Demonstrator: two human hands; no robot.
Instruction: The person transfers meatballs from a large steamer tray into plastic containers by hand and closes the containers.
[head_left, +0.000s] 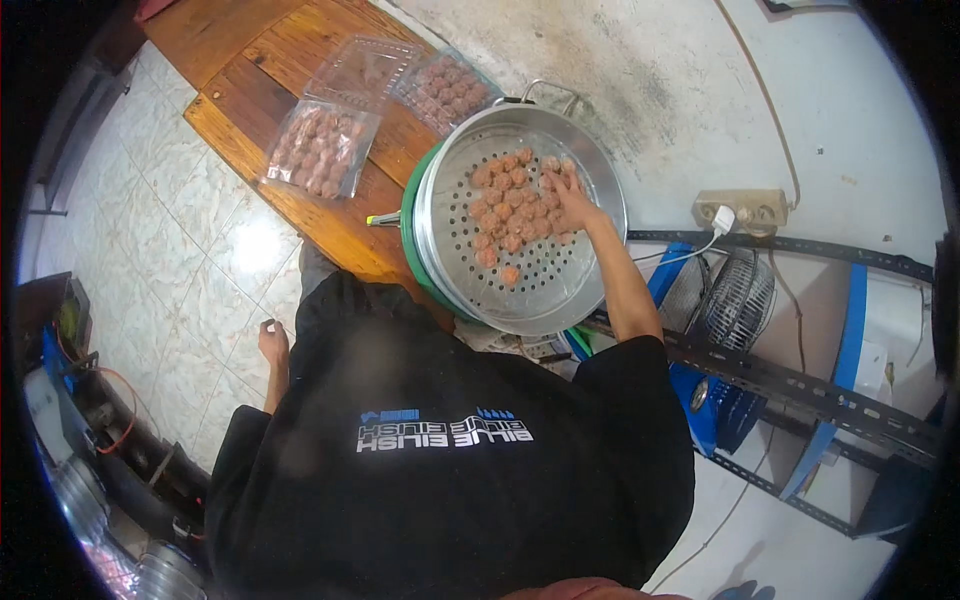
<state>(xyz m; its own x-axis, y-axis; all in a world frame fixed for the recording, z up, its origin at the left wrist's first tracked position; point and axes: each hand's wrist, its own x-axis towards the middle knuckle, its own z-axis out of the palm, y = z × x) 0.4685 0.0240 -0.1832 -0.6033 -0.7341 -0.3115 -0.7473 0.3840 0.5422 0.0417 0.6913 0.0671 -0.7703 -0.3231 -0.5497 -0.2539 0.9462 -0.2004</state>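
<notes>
My right hand (571, 204) reaches into a perforated metal steamer pan (555, 296), fingers spread against the raw meatballs (517, 210) at its right side. No meatball is plainly lifted off the pan floor. One meatball (509, 275) sits apart from the cluster, towards me. Under the pan shows the rim of a green basin (409, 217). My left hand (274, 341) hangs beside my body over the tiled floor, its fingers curled; whether anything is inside them is hidden.
The wooden bench (255, 97) carries a clear plastic pack of meatballs (319, 154), a clear container of meatballs (448, 91) and a transparent lid (367, 64). At right are a metal rack (780, 367), a fan (741, 300) and a power socket (739, 212) with a plug.
</notes>
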